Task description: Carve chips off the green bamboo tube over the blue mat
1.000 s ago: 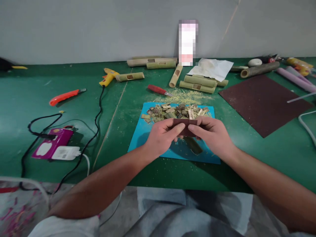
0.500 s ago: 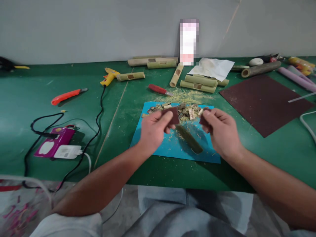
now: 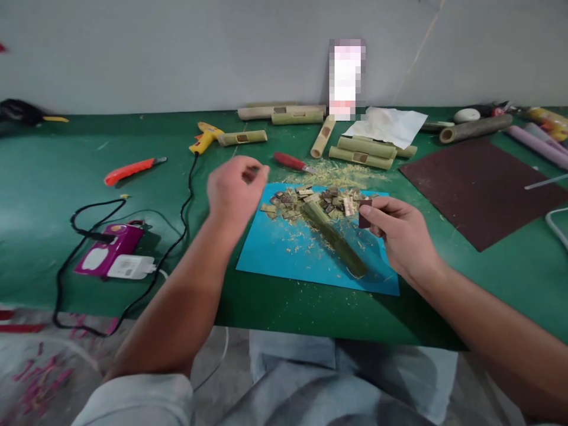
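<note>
My right hand [image 3: 403, 236] pinches a small dark brown sandpaper piece [image 3: 364, 214] over the right side of the blue mat [image 3: 284, 251]. My left hand [image 3: 235, 189] is raised above the mat's left far corner, with thumb and forefinger pinched; only a dark sliver of a second sandpaper piece [image 3: 252, 173] shows between them. A dark green bamboo stick [image 3: 337, 239] lies slantwise on the mat between my hands. Behind it sits a pile of small bamboo chips [image 3: 306, 200].
On the green table are a yellow glue gun [image 3: 205, 135] with black cord, an orange cutter [image 3: 133, 170], a red-handled knife [image 3: 289, 161], several bamboo tubes [image 3: 361, 151], white paper [image 3: 386, 124], a big brown sandpaper sheet [image 3: 479, 183] and a purple power strip [image 3: 110, 255].
The sandpaper held by both hands came apart into two pieces. My left hand then swung up and left off the mat; my right hand stayed, and the bamboo stick now lies uncovered.
</note>
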Demonstrator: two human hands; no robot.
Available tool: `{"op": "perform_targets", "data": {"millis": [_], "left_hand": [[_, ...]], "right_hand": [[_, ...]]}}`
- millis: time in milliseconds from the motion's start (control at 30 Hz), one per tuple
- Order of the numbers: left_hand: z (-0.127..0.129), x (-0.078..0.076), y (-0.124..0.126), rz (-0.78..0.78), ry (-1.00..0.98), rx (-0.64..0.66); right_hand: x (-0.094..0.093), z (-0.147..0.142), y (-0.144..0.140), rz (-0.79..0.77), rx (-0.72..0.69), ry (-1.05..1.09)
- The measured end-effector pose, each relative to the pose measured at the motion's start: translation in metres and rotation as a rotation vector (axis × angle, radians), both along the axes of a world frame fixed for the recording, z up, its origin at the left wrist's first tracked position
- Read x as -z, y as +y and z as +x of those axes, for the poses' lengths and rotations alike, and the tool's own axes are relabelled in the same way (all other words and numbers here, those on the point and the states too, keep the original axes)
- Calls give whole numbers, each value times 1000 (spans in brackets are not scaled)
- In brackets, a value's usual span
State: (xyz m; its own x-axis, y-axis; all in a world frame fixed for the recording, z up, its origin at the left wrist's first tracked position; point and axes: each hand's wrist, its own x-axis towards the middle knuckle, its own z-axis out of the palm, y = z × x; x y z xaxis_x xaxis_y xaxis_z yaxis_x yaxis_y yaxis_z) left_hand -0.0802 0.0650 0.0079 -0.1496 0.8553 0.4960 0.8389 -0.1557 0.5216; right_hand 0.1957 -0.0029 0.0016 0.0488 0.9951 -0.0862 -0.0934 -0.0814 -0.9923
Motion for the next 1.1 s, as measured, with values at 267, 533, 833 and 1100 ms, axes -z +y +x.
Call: {"op": "perform_targets", "data": {"millis": [267, 533, 833, 1100], "left_hand": [[89, 5, -71, -255, -542, 764], [57, 10, -51, -114, -451, 555], [40, 16, -31, -198, 43, 465], [42, 21, -35, -125, 124, 586]], "right_hand": [[-3, -8, -6, -10, -191, -4], [-10, -4, -9, 105, -276, -598], [-9, -11, -18, 27, -545, -1359], [-5, -10, -18, 58, -517, -1341]]}}
